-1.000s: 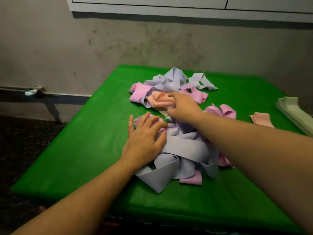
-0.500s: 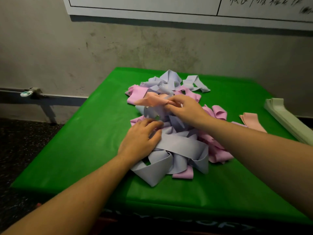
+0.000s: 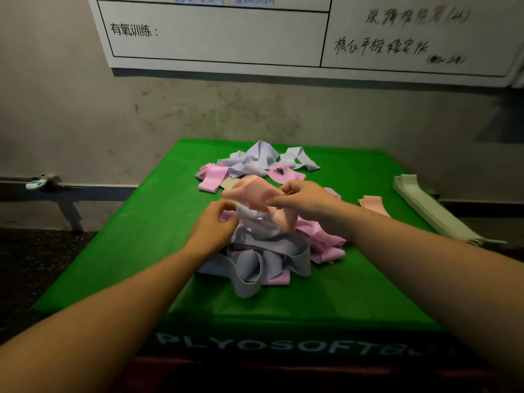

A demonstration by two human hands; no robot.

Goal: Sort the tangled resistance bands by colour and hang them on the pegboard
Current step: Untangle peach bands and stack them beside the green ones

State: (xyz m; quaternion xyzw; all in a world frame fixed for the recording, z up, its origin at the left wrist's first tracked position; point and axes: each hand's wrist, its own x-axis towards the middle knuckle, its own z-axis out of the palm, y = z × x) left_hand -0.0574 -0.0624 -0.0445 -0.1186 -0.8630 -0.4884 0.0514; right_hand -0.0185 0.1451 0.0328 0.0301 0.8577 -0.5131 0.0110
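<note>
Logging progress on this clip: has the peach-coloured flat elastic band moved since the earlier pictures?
Yes. The peach-coloured flat elastic band, gripped by the right hand, has lifted off the tangled pile on the green box.

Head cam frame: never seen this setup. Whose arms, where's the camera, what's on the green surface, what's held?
No machine here: a person wears one wide-angle camera on the head, looking down at their own bare arms. The right hand pinches a peach band and lifts it out of a tangled pile of lilac and pink bands. The left hand has its fingers curled at the pile's edge; I cannot tell what it holds. All this sits on a green plyo box. To the right lie one loose peach band and a stack of pale green bands. A whiteboard hangs on the wall.
</note>
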